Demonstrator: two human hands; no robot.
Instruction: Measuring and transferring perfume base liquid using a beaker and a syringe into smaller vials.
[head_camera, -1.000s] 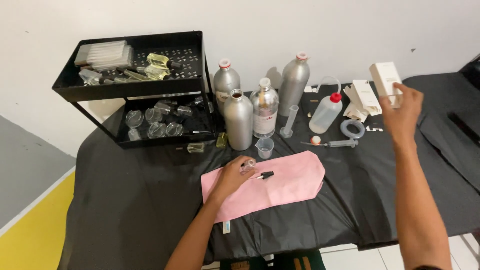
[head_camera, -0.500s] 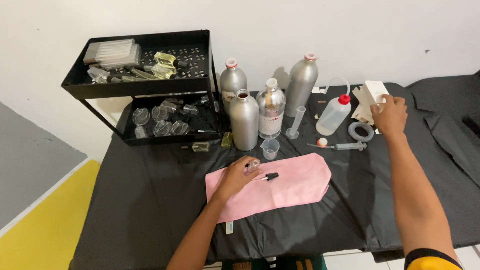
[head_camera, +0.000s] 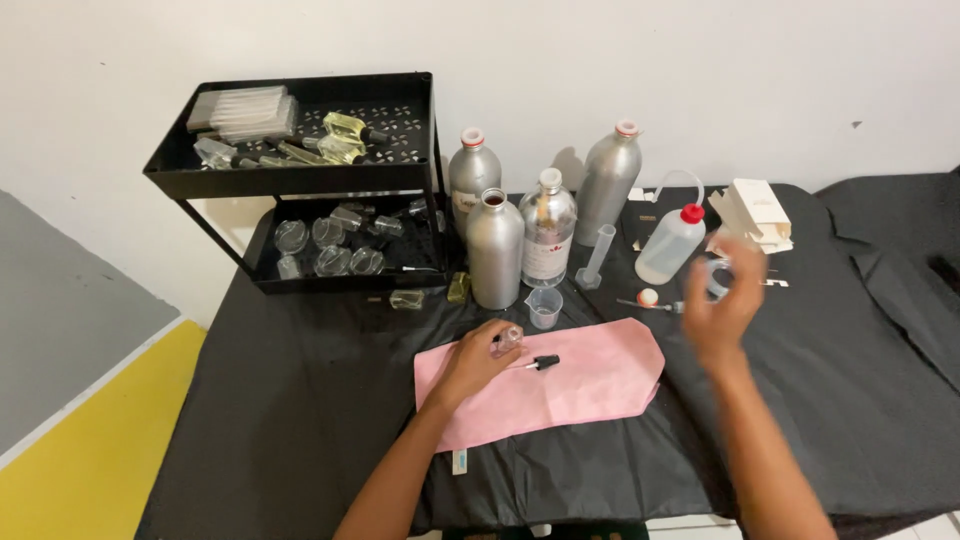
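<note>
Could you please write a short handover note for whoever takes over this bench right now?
Left hand: rests on the pink cloth, grip closed on a small clear glass bottle standing there.
Right hand: raised above the table, blurred; whether its grip holds anything cannot be told.
A black spray cap lies on the cloth beside the bottle, so the bottle is open.
A small measuring cup stands just behind the cloth, before the silver canisters.
A white squeeze bottle with a red cap and white boxes are at back right.
Done: bottle uncapped. Left: cap not yet on.

Single head view, looking down, forward over black table (head_camera: 300, 430), near; wall behind.
</note>
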